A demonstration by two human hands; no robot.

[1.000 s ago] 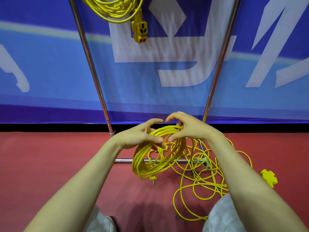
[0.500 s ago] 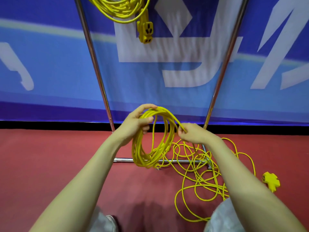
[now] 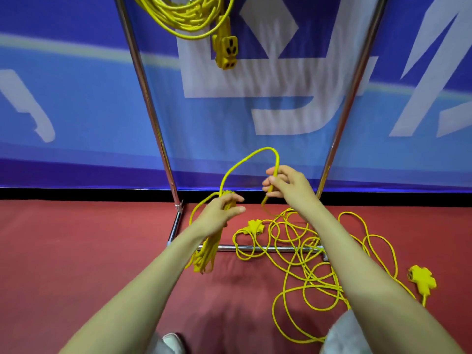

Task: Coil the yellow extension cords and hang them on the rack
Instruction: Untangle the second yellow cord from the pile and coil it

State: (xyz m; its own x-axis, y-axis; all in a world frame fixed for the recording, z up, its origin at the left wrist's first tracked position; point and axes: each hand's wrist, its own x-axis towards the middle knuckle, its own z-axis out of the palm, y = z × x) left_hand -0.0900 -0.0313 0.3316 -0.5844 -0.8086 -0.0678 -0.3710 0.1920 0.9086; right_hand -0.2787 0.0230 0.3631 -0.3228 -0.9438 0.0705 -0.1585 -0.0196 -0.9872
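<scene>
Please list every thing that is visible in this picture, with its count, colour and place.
Printed banner: one, blue and white, behind.
Floor: one, red, below.
Metal tube rack: one, silver, before the banner.
Coiled extension cord with socket block: one, yellow, hung on the rack.
Part-wound cord coil: one, yellow, held up, centre-left.
Loose cord tangle: one, yellow, on the floor, right.
Star-shaped socket heads: two, yellow, on the floor.
Left hand: one, gripping the coil.
Right hand: one, pinching a raised cord strand.
</scene>
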